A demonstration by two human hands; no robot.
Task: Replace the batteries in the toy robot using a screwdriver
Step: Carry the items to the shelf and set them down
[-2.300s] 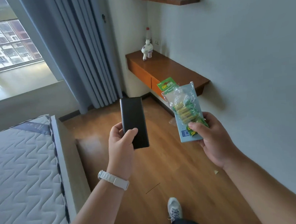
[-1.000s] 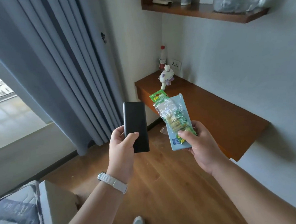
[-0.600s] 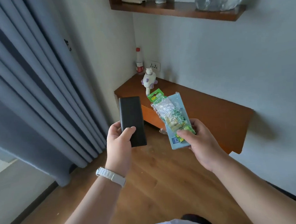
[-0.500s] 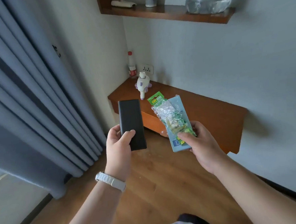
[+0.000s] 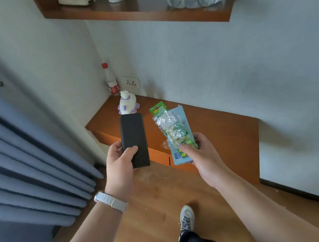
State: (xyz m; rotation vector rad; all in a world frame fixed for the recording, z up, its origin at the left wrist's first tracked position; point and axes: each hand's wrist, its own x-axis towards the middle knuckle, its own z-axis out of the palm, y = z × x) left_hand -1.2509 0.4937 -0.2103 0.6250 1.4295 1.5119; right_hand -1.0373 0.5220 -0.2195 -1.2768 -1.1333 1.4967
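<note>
At centre frame, the left hand (image 5: pixel 120 166) is gripping a flat black case (image 5: pixel 134 139) upright, its thumb lying across the front. Just right of it, the right hand (image 5: pixel 204 159) is pinching a battery pack (image 5: pixel 174 131) against a pale blue card (image 5: pixel 183 117). Above the case, the white-and-purple toy robot (image 5: pixel 127 104) is standing on the wooden tabletop (image 5: pixel 221 130), near a red-capped bottle (image 5: pixel 110 80).

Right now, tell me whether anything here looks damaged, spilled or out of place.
Only small things. The battery pack in the right hand has crumpled clear plastic, not a smooth blister. Pale smudges mark the wood floor below the desk. The toy robot stands upright; nothing is spilled.
</note>
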